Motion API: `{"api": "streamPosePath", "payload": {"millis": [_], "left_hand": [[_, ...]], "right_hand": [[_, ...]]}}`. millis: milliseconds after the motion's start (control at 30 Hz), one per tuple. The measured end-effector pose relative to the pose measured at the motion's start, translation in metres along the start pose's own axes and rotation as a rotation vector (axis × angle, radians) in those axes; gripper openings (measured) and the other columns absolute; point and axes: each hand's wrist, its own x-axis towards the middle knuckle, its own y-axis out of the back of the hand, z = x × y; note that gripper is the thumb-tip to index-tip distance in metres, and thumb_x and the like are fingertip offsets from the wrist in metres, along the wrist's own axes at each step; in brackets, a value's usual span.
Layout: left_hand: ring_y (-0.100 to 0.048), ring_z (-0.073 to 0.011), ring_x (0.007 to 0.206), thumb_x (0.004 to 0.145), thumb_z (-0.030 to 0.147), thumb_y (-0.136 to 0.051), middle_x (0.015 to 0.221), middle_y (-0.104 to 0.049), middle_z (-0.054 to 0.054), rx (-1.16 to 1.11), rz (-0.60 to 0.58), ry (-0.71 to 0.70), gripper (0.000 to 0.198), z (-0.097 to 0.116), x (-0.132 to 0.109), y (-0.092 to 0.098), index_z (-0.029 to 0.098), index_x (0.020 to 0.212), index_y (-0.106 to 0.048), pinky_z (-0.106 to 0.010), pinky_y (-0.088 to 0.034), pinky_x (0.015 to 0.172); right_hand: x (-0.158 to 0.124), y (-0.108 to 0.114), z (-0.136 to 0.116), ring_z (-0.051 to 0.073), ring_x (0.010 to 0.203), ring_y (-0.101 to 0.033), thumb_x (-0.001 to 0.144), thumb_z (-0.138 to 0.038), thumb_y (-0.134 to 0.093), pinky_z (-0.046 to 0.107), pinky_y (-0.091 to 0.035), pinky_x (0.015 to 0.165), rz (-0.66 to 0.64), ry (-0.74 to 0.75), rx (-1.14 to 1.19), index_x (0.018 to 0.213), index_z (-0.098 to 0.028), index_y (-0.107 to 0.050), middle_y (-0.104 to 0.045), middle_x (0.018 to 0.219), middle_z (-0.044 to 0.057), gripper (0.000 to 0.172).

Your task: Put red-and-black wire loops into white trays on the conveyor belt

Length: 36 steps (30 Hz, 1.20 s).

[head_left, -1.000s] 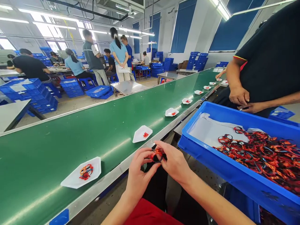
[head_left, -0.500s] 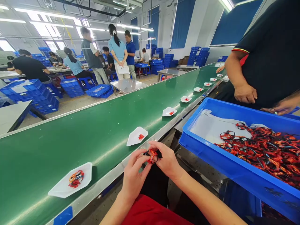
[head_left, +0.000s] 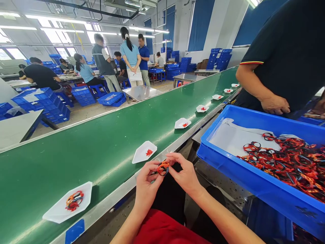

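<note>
- From where I stand, the grip is narrow on both sides: the left hand [head_left: 147, 181] and the right hand [head_left: 185, 174] pinch one red-and-black band [head_left: 165, 165] between their fingertips.
- Position of band: in front of the person's body, near the metal edge [head_left: 129, 187] of the green conveyor belt [head_left: 101, 145], open loop roughly facing the wearer.
- Judged step: handling or checking the band by finger. Support it with the left fingers; adjust it with the right.
- Apply light, even pressure. The loop looks pliable and could twist or slip if pulled from one side.
- Turn the band in small increments so that its whole circumference can be seen.
- Hold elbows and wrists clear of the nearest white tray [head_left: 138, 153], just beyond the fingers, and of the blue bin [head_left: 215, 152] at right.
</note>
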Motion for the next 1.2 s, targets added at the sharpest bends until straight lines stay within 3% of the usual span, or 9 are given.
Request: {"api": "streamPosePath", "payload": {"millis": [133,267,467,533,633,800,933,1067,1200], "left_hand": [[-0.059,-0.0136,0.088,0.074,0.022,-0.068,0.103,-0.056,-0.003,-0.147,-0.138,0.161,0.021,0.003,-0.005,-0.009,0.021,0.092,-0.056,-0.025,-0.055,0.07],[-0.061,-0.0125,0.084,0.073,0.022,-0.069,0.106,-0.058,-0.004,-0.026,-0.287,0.234,0.036,0.006,-0.009,-0.017,0.023,0.105,-0.053,-0.026,-0.054,0.072],[-0.06,-0.0124,0.083,0.081,0.028,-0.059,0.101,-0.061,-0.004,0.144,-0.251,0.002,0.017,0.01,0.014,-0.04,0.021,0.097,-0.058,-0.024,-0.052,0.071],[-0.06,-0.0134,0.087,0.081,0.027,-0.06,0.101,-0.061,-0.005,0.167,-0.274,-0.098,0.016,0.013,0.026,-0.063,0.02,0.095,-0.059,-0.026,-0.052,0.075],[-0.06,-0.0172,0.097,0.078,0.023,-0.064,0.104,-0.061,-0.006,0.156,-0.325,-0.338,0.017,0.018,0.043,-0.116,0.019,0.093,-0.059,-0.032,-0.05,0.087],[-0.056,-0.0221,0.109,0.077,0.024,-0.065,0.112,-0.06,-0.009,0.155,-0.484,-0.646,0.027,0.035,0.048,-0.218,0.016,0.102,-0.06,-0.041,-0.05,0.092],[-0.058,-0.0237,0.104,0.08,0.04,-0.06,0.111,-0.059,-0.004,0.373,-0.694,-0.763,0.035,0.045,0.053,-0.274,0.017,0.106,-0.061,-0.046,-0.052,0.085],[-0.062,-0.0273,0.089,0.082,0.051,-0.052,0.103,-0.061,-0.004,0.648,-0.865,-0.716,0.039,0.046,0.062,-0.289,0.02,0.104,-0.062,-0.055,-0.05,0.082],[-0.059,-0.0253,0.099,0.085,0.038,-0.051,0.105,-0.063,-0.007,0.55,-0.89,-0.808,0.027,0.043,0.053,-0.272,0.019,0.102,-0.06,-0.045,-0.047,0.092]], "right_hand": [[-0.016,0.016,-0.011,0.012,0.076,-0.061,0.086,-0.019,-0.054,0.024,-0.051,0.071,-0.028,-0.038,-0.103,0.097,-0.024,-0.063,-0.066,0.088,0.001,0.015],[-0.063,0.056,-0.023,0.013,0.077,-0.064,0.087,-0.027,-0.053,0.021,-0.052,0.068,0.009,-0.189,-0.271,0.097,-0.026,-0.066,-0.068,0.089,0.001,0.015],[-0.19,0.156,-0.042,0.017,0.061,-0.067,0.077,-0.051,-0.059,0.022,-0.055,0.055,0.308,-0.65,-0.624,0.085,-0.026,-0.071,-0.072,0.077,0.001,0.029],[-0.238,0.187,-0.063,0.018,0.055,-0.065,0.074,-0.058,-0.056,0.025,-0.053,0.05,0.414,-0.824,-0.75,0.085,-0.025,-0.072,-0.072,0.073,0.003,0.038],[-0.306,0.218,-0.11,0.019,0.059,-0.065,0.076,-0.06,-0.051,0.029,-0.053,0.054,0.545,-1.066,-0.923,0.089,-0.023,-0.07,-0.072,0.077,0.005,0.043],[-0.399,0.211,-0.17,0.019,0.066,-0.065,0.081,-0.055,-0.047,0.028,-0.051,0.06,0.7,-1.434,-0.956,0.091,-0.021,-0.068,-0.072,0.08,0.006,0.04],[-0.446,0.174,-0.163,0.016,0.054,-0.062,0.082,-0.046,-0.046,0.026,-0.048,0.053,0.64,-1.568,-0.735,0.087,-0.018,-0.067,-0.07,0.071,0.005,0.036],[-0.467,0.153,-0.135,0.019,0.057,-0.063,0.076,-0.034,-0.052,0.029,-0.048,0.057,0.605,-1.555,-0.788,0.071,-0.02,-0.068,-0.07,0.067,0.006,0.022],[-0.432,0.18,-0.124,0.023,0.062,-0.065,0.074,-0.034,-0.057,0.033,-0.048,0.059,0.579,-1.446,-0.966,0.081,-0.021,-0.07,-0.071,0.072,0.008,0.02]]}}
